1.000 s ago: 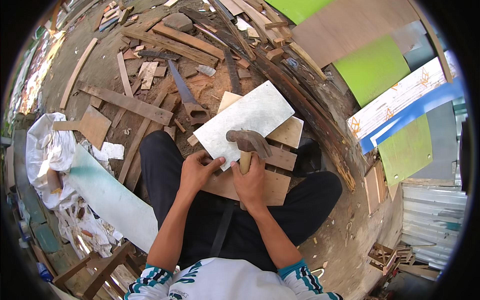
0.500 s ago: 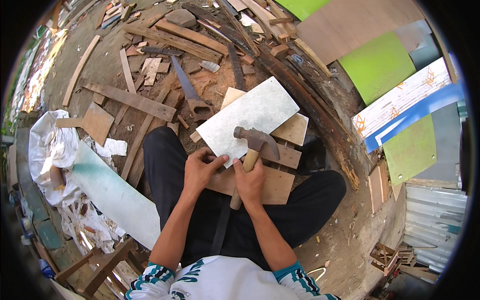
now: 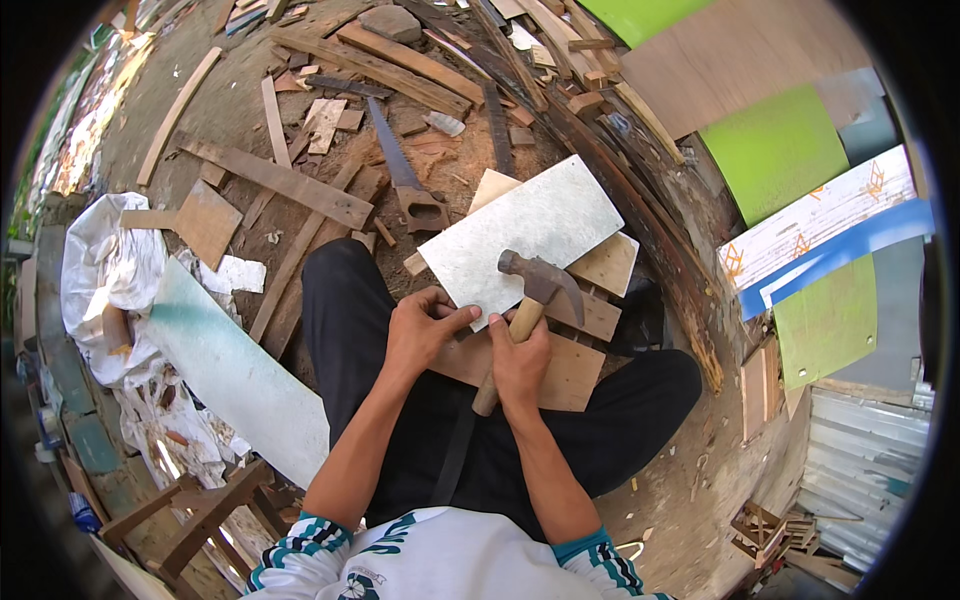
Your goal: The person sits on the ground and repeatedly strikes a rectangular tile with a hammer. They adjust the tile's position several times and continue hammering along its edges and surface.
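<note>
A white rectangular sheet (image 3: pixel 525 220) lies slanted in front of me over pieces of wood. My left hand (image 3: pixel 418 335) is closed at its near corner, thumb on top, the other fingers curled by the edge. A claw hammer (image 3: pixel 541 280) with a wooden handle is held in my right hand (image 3: pixel 522 365), its head over the sheet. My right thumb reaches to the sheet's near edge, close to the left thumb. Beneath the hands a plywood piece (image 3: pixel 560 378) rests across my lap. Whether a nail is between my fingers is too small to tell.
Beyond the sheet a handsaw (image 3: pixel 420 208) lies on the dirt among scattered planks (image 3: pixel 280 180). Long dark beams (image 3: pixel 640 200) run along the right. A white sack (image 3: pixel 110 270) and a long pale panel (image 3: pixel 240 370) are at the left. Green panels (image 3: pixel 775 140) stand at the far right.
The whole view has shifted slightly, so the scene sits a little further right. Both hands, the hammer and the sheet keep about the same places relative to each other.
</note>
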`<state>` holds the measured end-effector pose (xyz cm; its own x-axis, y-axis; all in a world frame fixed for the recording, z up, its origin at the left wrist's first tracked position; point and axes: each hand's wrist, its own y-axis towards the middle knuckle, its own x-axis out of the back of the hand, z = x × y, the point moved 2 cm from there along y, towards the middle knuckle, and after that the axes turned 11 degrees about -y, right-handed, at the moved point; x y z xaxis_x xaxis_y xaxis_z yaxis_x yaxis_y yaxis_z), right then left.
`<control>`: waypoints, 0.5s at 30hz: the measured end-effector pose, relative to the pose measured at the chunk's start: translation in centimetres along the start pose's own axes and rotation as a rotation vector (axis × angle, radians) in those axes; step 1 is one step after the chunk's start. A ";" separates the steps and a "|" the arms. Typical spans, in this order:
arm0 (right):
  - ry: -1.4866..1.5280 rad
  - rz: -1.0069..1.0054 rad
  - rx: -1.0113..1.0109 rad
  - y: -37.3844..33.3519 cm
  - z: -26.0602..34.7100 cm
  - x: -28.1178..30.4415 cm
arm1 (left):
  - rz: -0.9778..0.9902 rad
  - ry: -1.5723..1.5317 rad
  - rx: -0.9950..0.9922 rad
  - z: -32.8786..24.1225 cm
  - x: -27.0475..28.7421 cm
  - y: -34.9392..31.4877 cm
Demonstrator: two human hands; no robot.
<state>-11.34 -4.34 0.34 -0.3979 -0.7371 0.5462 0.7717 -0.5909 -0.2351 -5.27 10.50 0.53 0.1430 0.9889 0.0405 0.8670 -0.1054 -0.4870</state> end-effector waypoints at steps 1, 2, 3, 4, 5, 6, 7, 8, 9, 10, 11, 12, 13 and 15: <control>-0.002 0.001 -0.002 0.0 0.0 0.0 | 0.003 0.001 0.003 -0.1 0.1 0.0; 0.000 0.006 -0.003 0.0 0.1 0.1 | 0.007 0.002 0.005 -0.1 0.2 0.0; 0.002 0.012 -0.004 0.0 0.3 0.2 | 0.007 -0.002 0.017 0.1 0.3 0.2; 0.005 0.018 -0.002 0.1 0.5 0.2 | 0.006 -0.005 0.028 0.1 0.4 0.7; -0.011 0.014 0.026 0.1 0.7 0.3 | 0.005 -0.009 0.038 0.0 0.5 1.0; -0.027 0.009 0.055 0.1 0.8 0.3 | 0.019 0.001 0.033 0.0 0.8 1.1; -0.047 0.003 0.082 0.1 0.7 0.5 | 0.038 0.008 0.031 -0.2 0.8 0.9; -0.049 0.002 0.100 0.3 0.1 0.6 | 0.056 0.015 0.029 -0.4 0.8 0.8; -0.051 0.002 0.117 0.7 -0.8 0.6 | 0.059 0.019 -0.009 0.0 0.6 1.0; -0.051 0.006 0.137 0.8 -0.3 0.6 | 0.056 0.024 -0.049 0.3 0.6 1.2; -0.018 0.050 0.108 0.8 0.0 1.0 | 0.054 0.029 -0.088 0.5 0.6 1.3; 0.014 0.094 0.078 0.6 0.4 1.7 | 0.047 0.045 -0.094 0.8 0.8 1.3; 0.043 0.140 0.049 0.4 1.6 2.5 | 0.038 0.058 -0.099 0.6 0.8 1.0; -0.115 0.225 0.002 -0.7 4.5 4.8 | 0.036 0.065 -0.110 0.4 0.7 0.6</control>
<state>-11.57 -6.02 6.73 -0.1570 -0.8080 0.5678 0.8354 -0.4153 -0.3600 -4.79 11.12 -0.08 0.2023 0.9758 0.0826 0.9074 -0.1551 -0.3905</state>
